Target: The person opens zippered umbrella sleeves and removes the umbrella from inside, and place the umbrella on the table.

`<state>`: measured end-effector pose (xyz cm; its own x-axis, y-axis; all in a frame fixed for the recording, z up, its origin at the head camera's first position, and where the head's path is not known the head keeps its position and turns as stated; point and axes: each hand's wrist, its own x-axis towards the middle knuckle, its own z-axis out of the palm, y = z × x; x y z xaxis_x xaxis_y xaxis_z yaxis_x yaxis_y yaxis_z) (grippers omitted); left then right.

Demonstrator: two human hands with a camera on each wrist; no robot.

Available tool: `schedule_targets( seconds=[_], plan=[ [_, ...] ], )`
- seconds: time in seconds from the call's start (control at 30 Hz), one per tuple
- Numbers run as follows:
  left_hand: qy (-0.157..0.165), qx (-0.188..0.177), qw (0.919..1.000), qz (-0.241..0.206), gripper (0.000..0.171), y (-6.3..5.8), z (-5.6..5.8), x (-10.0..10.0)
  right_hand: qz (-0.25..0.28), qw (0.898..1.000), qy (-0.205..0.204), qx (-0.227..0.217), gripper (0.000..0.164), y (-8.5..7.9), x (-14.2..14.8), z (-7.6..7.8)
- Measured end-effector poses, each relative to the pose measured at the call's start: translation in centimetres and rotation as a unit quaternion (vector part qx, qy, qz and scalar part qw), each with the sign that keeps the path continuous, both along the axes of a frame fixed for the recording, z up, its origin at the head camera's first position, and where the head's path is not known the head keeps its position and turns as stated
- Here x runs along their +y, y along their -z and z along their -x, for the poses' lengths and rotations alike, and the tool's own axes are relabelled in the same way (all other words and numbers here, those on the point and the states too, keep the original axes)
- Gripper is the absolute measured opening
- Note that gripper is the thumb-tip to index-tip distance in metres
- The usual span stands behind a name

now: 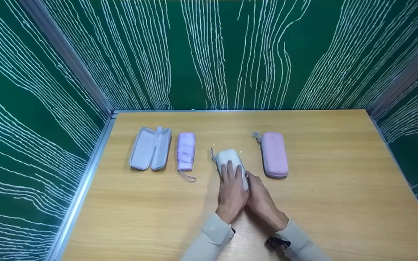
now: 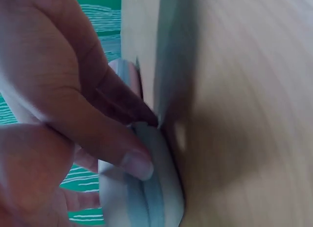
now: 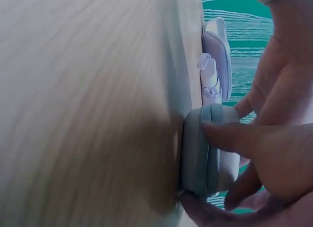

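A pale grey hard zip case [image 1: 229, 156] lies slightly turned on the table, a wrist strap at its far left corner. Across its top rests my left hand [image 1: 232, 194], fingers spread and a fingertip over its side in the right wrist view. Against the case's near right side is my right hand [image 1: 263, 199]. In the right wrist view, the right thumb [image 3: 227, 135] lies on the zip band [image 3: 211, 153], with a finger [image 3: 205, 212] at the case's lower corner. Whether a zip pull sits between them is hidden.
To the left lie an open, empty grey case [image 1: 144, 148] and a folded lilac umbrella [image 1: 186, 150] with a wrist loop. A closed pink zip case [image 1: 275, 154] lies to the right. Green walls with white lines border the wooden table [image 1: 339, 188].
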<state>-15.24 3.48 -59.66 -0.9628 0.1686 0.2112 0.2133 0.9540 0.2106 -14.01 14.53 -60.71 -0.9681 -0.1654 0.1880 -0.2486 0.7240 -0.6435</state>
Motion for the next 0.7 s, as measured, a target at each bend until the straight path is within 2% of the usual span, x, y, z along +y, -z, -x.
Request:
schedule_targets(
  seconds=[0.23, 0.53, 0.7],
  plan=[
    [-0.023, -0.010, 0.9993, -0.027, 0.081, 0.0, 0.1, 0.2, 0.056, 0.998, -0.012, -0.032, 0.067, 0.2, 0.7, 0.5],
    [-0.034, 0.019, 0.9959, -0.082, 0.080, -0.1, -0.2, 0.0, 0.076, 0.997, -0.016, -0.030, 0.072, 0.4, 1.2, 0.6],
    [-0.045, 0.032, 0.9911, -0.121, 0.080, -0.3, -0.3, -0.3, 0.104, 0.993, -0.013, -0.050, 0.075, 0.2, 1.4, 0.6]
  ],
)
